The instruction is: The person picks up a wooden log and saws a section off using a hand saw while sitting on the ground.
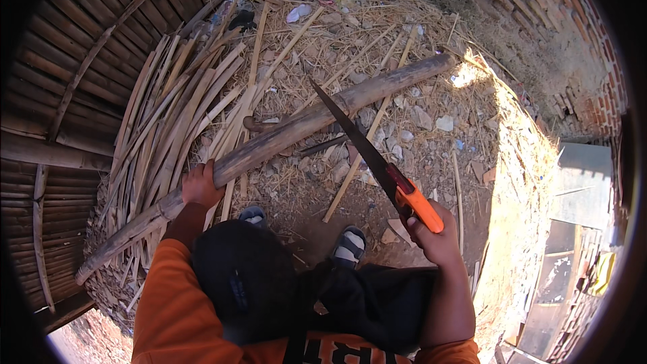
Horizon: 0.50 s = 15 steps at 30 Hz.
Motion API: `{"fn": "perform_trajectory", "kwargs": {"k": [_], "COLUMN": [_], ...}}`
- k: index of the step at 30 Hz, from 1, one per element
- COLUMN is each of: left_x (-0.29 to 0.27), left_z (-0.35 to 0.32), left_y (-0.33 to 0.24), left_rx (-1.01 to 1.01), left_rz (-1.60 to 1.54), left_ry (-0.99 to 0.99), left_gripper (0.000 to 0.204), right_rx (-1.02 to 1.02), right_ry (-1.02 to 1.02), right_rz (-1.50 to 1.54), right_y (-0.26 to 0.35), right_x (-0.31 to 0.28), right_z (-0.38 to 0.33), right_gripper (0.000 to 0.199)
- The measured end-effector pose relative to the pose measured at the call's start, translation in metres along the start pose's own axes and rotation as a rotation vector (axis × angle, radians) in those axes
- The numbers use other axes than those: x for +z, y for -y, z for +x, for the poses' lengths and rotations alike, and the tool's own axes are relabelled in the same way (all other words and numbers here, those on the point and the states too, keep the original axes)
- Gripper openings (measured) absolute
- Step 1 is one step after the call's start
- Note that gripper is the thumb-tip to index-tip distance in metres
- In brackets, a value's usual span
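A long, thick bamboo pole [269, 145] lies slantwise from the near left to the far right, over thin strips and rubble. My left hand [201, 187] grips it left of its middle, fingers wrapped over the far side. In my right hand [437, 236] is a hand saw [367, 152] with a dark tapered blade and an orange handle. The blade points up and left, its tip passing over the pole's line of sight; whether it touches the pole I cannot tell. Beneath the pole lies a dark, thin tool-like bar [325, 145], partly hidden.
Split bamboo strips [168, 104] are heaped at the left beside a slatted bamboo wall [74, 61]. Straw, stones and litter cover the ground. A brick wall [539, 7] rises at the far right. My sandaled feet [349, 246] stand close to the pole.
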<state>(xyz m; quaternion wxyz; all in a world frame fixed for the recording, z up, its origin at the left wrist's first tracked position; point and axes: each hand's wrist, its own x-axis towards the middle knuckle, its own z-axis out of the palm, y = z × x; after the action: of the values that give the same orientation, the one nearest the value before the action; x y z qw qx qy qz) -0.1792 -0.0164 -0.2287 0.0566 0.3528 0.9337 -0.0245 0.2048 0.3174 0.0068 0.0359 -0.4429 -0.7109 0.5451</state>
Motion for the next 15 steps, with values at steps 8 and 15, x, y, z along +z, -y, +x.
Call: {"fn": "perform_trajectory", "kwargs": {"k": [8,15], "left_x": [-0.013,-0.063], "left_z": [0.003,0.000], "left_y": [-0.003,-0.012], "left_rx": [-0.020,0.101], "left_rz": [-0.041,-0.274], "left_ry": [0.091,-0.325], "left_gripper": [0.092,0.082], "right_rx": [-0.033,-0.142], "right_ry": [-0.030,-0.041], "right_rz": [0.005,0.100], "right_y": [-0.006,0.010], "right_x": [0.006,0.032], "right_z": [-0.002,-0.008], "right_gripper": [0.012,0.017]}}
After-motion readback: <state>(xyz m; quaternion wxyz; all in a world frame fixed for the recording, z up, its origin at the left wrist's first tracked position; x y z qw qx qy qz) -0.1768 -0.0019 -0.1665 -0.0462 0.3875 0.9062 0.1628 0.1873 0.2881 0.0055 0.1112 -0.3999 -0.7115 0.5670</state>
